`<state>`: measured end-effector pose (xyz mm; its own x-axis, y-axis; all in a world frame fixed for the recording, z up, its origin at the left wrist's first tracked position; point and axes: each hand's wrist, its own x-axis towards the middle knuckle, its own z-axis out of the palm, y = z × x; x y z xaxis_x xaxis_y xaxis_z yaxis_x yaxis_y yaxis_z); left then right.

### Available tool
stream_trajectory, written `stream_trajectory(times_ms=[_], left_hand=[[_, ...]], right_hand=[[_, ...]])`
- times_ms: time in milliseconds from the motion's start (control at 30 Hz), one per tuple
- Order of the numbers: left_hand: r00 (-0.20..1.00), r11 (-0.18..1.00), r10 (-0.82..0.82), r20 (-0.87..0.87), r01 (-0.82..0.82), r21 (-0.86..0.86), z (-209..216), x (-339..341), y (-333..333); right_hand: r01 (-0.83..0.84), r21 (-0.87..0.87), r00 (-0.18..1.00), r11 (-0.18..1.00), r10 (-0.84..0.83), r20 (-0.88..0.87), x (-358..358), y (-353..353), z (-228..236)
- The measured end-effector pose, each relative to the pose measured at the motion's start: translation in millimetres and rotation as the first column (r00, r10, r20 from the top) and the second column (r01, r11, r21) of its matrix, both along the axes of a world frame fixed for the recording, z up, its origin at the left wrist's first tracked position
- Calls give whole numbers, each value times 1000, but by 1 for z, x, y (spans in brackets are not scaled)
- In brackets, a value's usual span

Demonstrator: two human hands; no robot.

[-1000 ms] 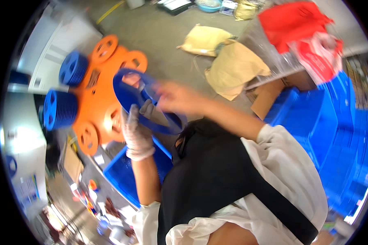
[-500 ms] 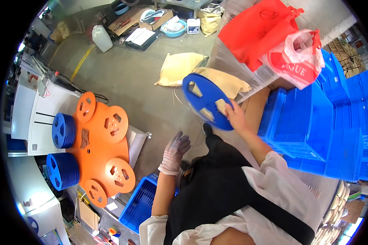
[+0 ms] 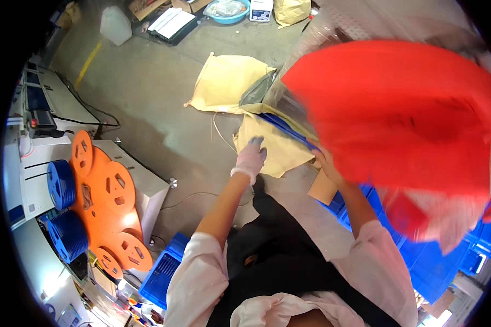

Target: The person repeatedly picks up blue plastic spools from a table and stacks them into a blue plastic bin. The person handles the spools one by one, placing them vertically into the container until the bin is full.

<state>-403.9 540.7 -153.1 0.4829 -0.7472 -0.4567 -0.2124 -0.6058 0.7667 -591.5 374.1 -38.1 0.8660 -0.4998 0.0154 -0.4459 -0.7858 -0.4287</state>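
Observation:
A blue slotted disc, like a reel flange [image 3: 285,128], is seen nearly edge-on within the mouth of a tan paper sack [image 3: 275,155]. My bare right hand [image 3: 325,161] grips the disc's near right edge, fingers partly hidden behind the sack and disc. My left hand [image 3: 251,158], in a pale glove with grey fingertips, is over the sack's left part with fingers stretched out and nothing held. Whether it touches the paper, I cannot tell. Another yellowish sack [image 3: 226,84] lies flat on the floor just beyond, beside a dark green piece [image 3: 258,88].
A blurred red bag [image 3: 398,109] hangs large at right, over blue crates [image 3: 431,272]. At left, an orange lobed plate [image 3: 101,191] carries orange discs, near stacks of blue discs [image 3: 68,234]. A blue basket [image 3: 161,278] is at lower left. A thin cable [image 3: 193,195] crosses the floor.
My right hand has lowered the blue disc into the sack and turned it edge-on. My left hand has reached forward to the sack. The view has shifted, and the red bag looms larger.

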Motion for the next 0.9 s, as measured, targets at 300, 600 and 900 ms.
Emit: stream_trajectory(times_ms=[300,600,900], left_hand=[[622,743,-663,416,481,466,-57,35,-92],[646,732,-678,352,543,412,-28,15,-31],[824,936,-342,452,342,84,-30,-13,10]], right_hand=[[232,486,970,842,-237,-54,28,-52,-45],[59,307,986,950,-7,-165,60,-23,-216],[58,270,930,961,46,-366,45,-32,-233]])
